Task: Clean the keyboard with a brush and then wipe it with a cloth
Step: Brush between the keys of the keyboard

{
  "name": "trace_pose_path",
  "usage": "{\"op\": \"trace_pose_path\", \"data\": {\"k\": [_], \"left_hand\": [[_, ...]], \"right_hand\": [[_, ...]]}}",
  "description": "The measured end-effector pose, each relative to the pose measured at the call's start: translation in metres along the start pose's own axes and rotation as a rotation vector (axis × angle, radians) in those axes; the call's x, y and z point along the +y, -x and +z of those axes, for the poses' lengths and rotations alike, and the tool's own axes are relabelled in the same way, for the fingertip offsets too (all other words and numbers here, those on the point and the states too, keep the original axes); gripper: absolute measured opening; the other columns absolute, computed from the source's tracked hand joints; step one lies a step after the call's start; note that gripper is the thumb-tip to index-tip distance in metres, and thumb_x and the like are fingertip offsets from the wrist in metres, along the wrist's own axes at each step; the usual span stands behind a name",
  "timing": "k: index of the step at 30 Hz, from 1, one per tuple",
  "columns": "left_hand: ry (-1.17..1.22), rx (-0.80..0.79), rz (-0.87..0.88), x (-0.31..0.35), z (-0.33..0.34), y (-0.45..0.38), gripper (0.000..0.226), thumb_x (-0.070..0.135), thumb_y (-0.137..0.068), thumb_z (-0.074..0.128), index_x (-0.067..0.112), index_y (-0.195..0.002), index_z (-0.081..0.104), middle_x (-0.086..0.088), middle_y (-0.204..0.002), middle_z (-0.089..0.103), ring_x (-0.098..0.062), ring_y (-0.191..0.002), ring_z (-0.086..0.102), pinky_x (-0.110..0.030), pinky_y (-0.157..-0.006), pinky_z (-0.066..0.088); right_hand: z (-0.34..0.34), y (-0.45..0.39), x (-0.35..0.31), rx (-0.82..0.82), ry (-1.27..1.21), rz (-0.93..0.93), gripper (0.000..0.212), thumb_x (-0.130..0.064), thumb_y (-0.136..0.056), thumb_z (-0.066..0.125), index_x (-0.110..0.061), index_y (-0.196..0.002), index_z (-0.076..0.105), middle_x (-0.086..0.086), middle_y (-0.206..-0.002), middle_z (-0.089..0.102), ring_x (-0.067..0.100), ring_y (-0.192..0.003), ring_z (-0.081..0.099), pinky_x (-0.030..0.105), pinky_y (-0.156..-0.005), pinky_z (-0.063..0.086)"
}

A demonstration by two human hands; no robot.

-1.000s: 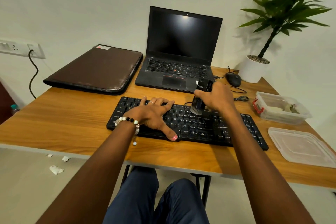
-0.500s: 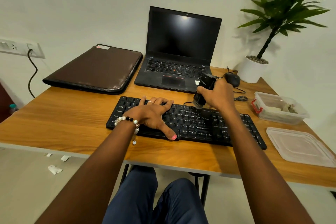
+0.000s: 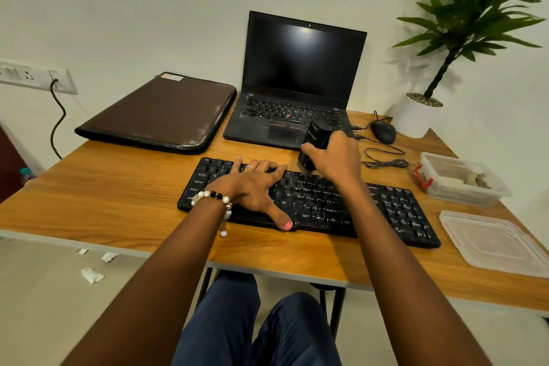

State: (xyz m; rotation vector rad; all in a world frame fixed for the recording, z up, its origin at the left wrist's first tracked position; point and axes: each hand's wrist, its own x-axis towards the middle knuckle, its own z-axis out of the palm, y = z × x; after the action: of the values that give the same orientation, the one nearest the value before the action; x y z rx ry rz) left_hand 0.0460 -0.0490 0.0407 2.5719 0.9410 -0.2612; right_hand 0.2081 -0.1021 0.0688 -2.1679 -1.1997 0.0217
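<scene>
Black plastic keyboard [image 3: 386, 205] lies on the wooden desk [image 3: 118, 187], long axis running left to right across the person's front, near the front edge. Right hand [image 3: 335, 157] has fingers curled round the black brush [image 3: 315, 140], which is held nearly upright, top tilted away, lower end at the keyboard's far row just right of centre. Bristles are largely hidden by the hand; contact cannot be confirmed. Left hand [image 3: 255, 187] rests flat on the left half, fingers spread and straight, thumb at the near edge, steadying the board.

Judgement: brushing step in hand; unswept keys lie to the right of the brush, so travel along the long axis is indicated.

Clear tub [image 3: 490, 190] stands at right, well apart, open, holding pale items, possibly the cloth. Its lid [image 3: 493, 244] lies beside it, nearer the person.
</scene>
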Motion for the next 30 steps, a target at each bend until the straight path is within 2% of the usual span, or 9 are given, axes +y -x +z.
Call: {"op": "trace_pose_path", "data": {"k": [3, 8, 11, 15, 19, 23, 25, 27, 30], "left_hand": [[0.005, -0.001, -0.002, -0.001, 0.001, -0.001, 0.13, 0.078, -0.057, 0.068, 0.034, -0.151, -0.01, 0.01, -0.159, -0.003, -0.02, -0.147, -0.01, -0.059, -0.112, -0.019], [0.01, 0.002, -0.001, -0.001, 0.001, -0.001, 0.13, 0.077, -0.057, 0.068, 0.033, -0.152, -0.009, 0.012, -0.159, -0.002, -0.02, -0.147, -0.009, -0.058, -0.112, -0.019], [0.012, 0.002, 0.002, -0.002, 0.001, -0.001, 0.13, 0.078, -0.057, 0.068, 0.033, -0.152, -0.009, 0.012, -0.159, -0.003, -0.02, -0.147, -0.01, -0.058, -0.111, -0.02], [0.004, 0.009, 0.003, -0.002, 0.001, -0.001, 0.13, 0.079, -0.056, 0.067, 0.033, -0.152, -0.009, 0.013, -0.159, -0.003, -0.019, -0.147, -0.009, -0.057, -0.112, -0.02], [0.005, 0.007, 0.0, -0.002, 0.001, -0.001, 0.131, 0.079, -0.056, 0.067, 0.033, -0.152, -0.009, 0.013, -0.159, -0.003, -0.019, -0.147, -0.009, -0.057, -0.112, -0.02], [0.009, 0.007, 0.001, 0.0, 0.001, 0.001, 0.13, 0.078, -0.057, 0.067, 0.032, -0.152, -0.009, 0.012, -0.159, -0.002, -0.019, -0.147, -0.009, -0.057, -0.112, -0.02], [0.006, 0.007, 0.001, 0.0, 0.0, 0.001, 0.128, 0.077, -0.059, 0.067, 0.032, -0.152, -0.009, 0.011, -0.159, -0.003, -0.019, -0.147, -0.009, -0.057, -0.112, -0.02], [0.002, 0.008, 0.001, 0.001, 0.0, 0.002, 0.128, 0.076, -0.059, 0.067, 0.031, -0.153, -0.008, 0.01, -0.159, -0.003, -0.02, -0.147, -0.01, -0.057, -0.112, -0.019], [0.007, 0.012, -0.002, 0.0, 0.001, 0.002, 0.128, 0.076, -0.059, 0.068, 0.031, -0.153, -0.007, 0.011, -0.159, -0.001, -0.02, -0.147, -0.008, -0.057, -0.112, -0.019]], "right_hand": [[0.005, 0.007, 0.005, 0.026, 0.047, -0.007, 0.037, -0.041, -0.082, 0.066, -0.007, -0.096, 0.063, 0.006, -0.089, 0.062, 0.022, -0.08, 0.057, 0.032, -0.065, 0.046], [-0.013, -0.011, 0.007, -0.152, 0.039, 0.007, 0.033, -0.045, -0.079, 0.067, -0.014, -0.087, 0.06, 0.005, -0.083, 0.067, 0.024, -0.073, 0.066, 0.04, -0.068, 0.058], [-0.012, -0.011, 0.004, -0.047, -0.01, 0.017, 0.036, -0.045, -0.078, 0.067, -0.014, -0.093, 0.059, 0.006, -0.088, 0.065, 0.025, -0.08, 0.065, 0.044, -0.071, 0.058], [0.002, 0.004, 0.004, 0.014, 0.008, -0.009, 0.034, -0.04, -0.081, 0.065, -0.009, -0.095, 0.062, 0.007, -0.089, 0.063, 0.023, -0.084, 0.06, 0.038, -0.069, 0.053], [0.0, 0.003, 0.007, -0.069, 0.064, -0.017, 0.039, -0.045, -0.079, 0.067, -0.009, -0.093, 0.062, 0.007, -0.088, 0.065, 0.024, -0.08, 0.063, 0.038, -0.067, 0.055], [-0.018, -0.003, 0.0, -0.151, -0.004, -0.031, 0.029, -0.042, -0.081, 0.066, -0.014, -0.077, 0.059, 0.0, -0.071, 0.062, 0.016, -0.06, 0.062, 0.027, -0.048, 0.045], [-0.015, 0.004, -0.003, -0.143, -0.107, -0.055, 0.023, -0.036, -0.082, 0.068, -0.015, -0.082, 0.058, -0.001, -0.073, 0.063, 0.014, -0.06, 0.063, 0.027, -0.047, 0.05], [-0.008, 0.013, -0.003, -0.164, -0.159, -0.093, 0.02, -0.031, -0.082, 0.069, -0.016, -0.086, 0.058, 0.002, -0.079, 0.066, 0.016, -0.065, 0.065, 0.034, -0.055, 0.057], [-0.013, 0.016, 0.006, -0.225, -0.146, -0.07, 0.023, -0.031, -0.082, 0.07, -0.013, -0.092, 0.058, 0.002, -0.079, 0.065, 0.014, -0.06, 0.064, 0.025, -0.047, 0.052]]}}
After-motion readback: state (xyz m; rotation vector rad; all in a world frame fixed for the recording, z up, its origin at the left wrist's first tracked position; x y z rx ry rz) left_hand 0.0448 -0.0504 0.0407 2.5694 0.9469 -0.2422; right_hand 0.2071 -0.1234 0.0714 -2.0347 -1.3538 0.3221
